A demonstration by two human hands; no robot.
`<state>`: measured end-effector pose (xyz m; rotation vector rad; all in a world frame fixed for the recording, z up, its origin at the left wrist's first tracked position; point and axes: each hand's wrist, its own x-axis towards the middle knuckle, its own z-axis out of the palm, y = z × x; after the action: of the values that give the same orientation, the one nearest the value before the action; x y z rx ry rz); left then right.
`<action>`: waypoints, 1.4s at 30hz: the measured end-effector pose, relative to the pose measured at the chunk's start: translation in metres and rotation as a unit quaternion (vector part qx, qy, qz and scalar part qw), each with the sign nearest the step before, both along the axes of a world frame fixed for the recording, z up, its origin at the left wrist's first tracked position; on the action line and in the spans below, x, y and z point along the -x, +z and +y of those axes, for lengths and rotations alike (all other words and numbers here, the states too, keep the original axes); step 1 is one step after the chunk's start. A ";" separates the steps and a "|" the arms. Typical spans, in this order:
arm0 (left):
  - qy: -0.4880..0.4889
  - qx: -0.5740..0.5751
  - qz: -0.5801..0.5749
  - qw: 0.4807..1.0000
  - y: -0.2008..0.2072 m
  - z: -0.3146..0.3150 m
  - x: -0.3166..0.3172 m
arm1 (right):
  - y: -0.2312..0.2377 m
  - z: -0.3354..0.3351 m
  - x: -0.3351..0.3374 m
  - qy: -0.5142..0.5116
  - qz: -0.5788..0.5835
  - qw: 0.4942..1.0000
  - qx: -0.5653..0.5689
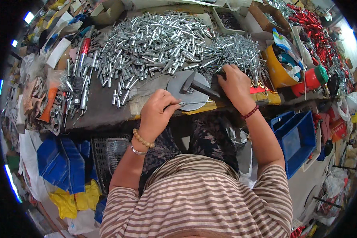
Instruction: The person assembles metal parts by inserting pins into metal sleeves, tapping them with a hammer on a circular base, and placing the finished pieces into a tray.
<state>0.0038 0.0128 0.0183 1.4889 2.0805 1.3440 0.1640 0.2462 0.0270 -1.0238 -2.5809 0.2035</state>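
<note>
My left hand (158,110) is closed, with thumb and fingertips pinching a thin metal rod (196,103). The rod has a thicker silver end at my fingertips and lies level across the near part of a round grey metal disc (175,89). In my right hand (236,86) is a hammer (205,89), its dark handle slanting down to the right into my grip. The hammer's head is over the disc, beyond the rod; whether it touches the disc I cannot tell. My fingers partly hide the handle's end.
Behind the disc spreads a big heap of silver metal tubes (158,43), with thinner rods (240,51) to its right. A yellow container (277,67) and a red bottle (310,81) stand at right. Blue bins (295,139) sit below the bench at right; blue pieces (63,164) lie left.
</note>
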 end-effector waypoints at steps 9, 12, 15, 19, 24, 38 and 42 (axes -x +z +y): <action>-0.001 -0.009 0.015 1.000 0.000 0.000 0.002 | 0.018 -0.018 -0.009 0.100 0.094 0.988 0.076; -0.003 -0.010 0.017 1.000 -0.001 0.000 0.003 | 0.033 -0.052 0.001 0.185 0.135 0.970 0.088; 0.001 -0.008 0.038 0.999 -0.003 0.000 0.003 | 0.037 -0.070 0.013 0.288 0.081 0.949 0.098; 0.000 -0.024 0.088 0.996 -0.007 -0.001 0.005 | 0.031 -0.084 0.028 0.322 0.109 0.929 0.147; -0.006 -0.029 0.071 0.997 -0.005 -0.001 0.004 | 0.032 -0.087 0.021 0.266 0.131 0.933 0.205; 0.003 -0.045 0.124 0.991 -0.006 0.000 0.004 | 0.025 -0.089 0.024 0.254 0.142 0.932 0.215; 0.008 -0.036 0.120 0.992 -0.005 0.000 0.003 | 0.023 -0.088 0.023 0.267 0.138 0.932 0.202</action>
<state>0.0012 0.0124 0.0138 1.7438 2.2115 1.3142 0.1406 0.1587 0.0499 -0.3344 -2.5379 0.9759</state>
